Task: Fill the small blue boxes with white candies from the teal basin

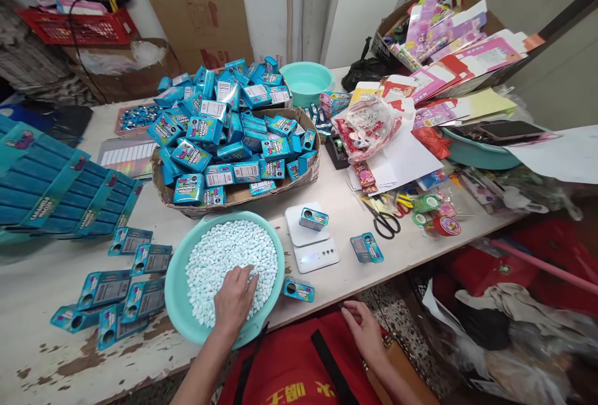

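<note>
Chipped tabletop [336, 202], left hand [233, 302] amid pebbly pellets [224, 240]

On the counter [28, 280], near the front edge, a basin [174, 280] with pellets [210, 249] in it. Left of the basin, a cluster of packs [103, 290], with stacked trays [51, 187] behind. Right of the basin, a scale [299, 233] with a small box [314, 218] on top; before the scale, a second box [299, 290]; to its right, a third box [367, 247], scissors [385, 224] beyond. Behind the basin, a carton [233, 198] with boxes [219, 174] in it; behind its right end, a bowl [306, 81].
</note>
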Demonstrator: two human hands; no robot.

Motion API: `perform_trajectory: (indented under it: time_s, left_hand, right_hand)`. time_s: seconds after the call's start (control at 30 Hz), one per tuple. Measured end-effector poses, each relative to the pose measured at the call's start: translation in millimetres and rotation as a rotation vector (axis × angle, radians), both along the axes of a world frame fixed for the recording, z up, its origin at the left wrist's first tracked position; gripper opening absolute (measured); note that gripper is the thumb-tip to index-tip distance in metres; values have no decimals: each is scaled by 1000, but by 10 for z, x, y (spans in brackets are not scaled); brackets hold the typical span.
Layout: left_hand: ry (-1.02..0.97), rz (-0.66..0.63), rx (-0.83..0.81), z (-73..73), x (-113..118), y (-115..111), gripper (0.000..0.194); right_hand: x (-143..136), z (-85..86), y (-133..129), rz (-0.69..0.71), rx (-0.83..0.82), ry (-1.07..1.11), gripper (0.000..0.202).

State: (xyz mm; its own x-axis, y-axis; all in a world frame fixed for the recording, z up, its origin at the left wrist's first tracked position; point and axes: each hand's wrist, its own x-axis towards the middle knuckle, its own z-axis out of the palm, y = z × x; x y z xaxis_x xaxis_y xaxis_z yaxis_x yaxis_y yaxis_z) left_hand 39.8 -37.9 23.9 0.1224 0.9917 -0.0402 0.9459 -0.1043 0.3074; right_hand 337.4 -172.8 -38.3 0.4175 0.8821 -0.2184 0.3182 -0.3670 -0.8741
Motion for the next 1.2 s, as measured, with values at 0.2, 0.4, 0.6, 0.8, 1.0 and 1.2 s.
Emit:
perform_trajectory:
  time_s: [0.2, 0.4, 0.6, 0.8, 1.0, 1.2]
  left_hand:
    - [-59, -120, 62, -207, 19, 238, 27]
    - [-478, 311, -102, -220, 5, 351, 29]
    - [-1614, 951, -378, 4, -141, 491, 27]
    - [-1927, 877, -473, 512, -90, 588, 35]
    - [-1863, 645, -25, 1074, 202, 561, 37]
    - [-1759, 651, 168, 1033, 235, 556, 39]
  right_hand:
    - [-48, 249, 594, -21, 122, -104, 36]
    - [-96, 403, 1856, 117, 321, -262, 64]
    - [-160, 659, 2082, 132, 303, -132, 44]
    - [-728, 1269, 1704, 426, 457, -153, 31]
    - [-1272, 1314, 1546, 675, 481, -236, 28]
    - [-1411, 1308, 1541, 683, 501, -263, 27]
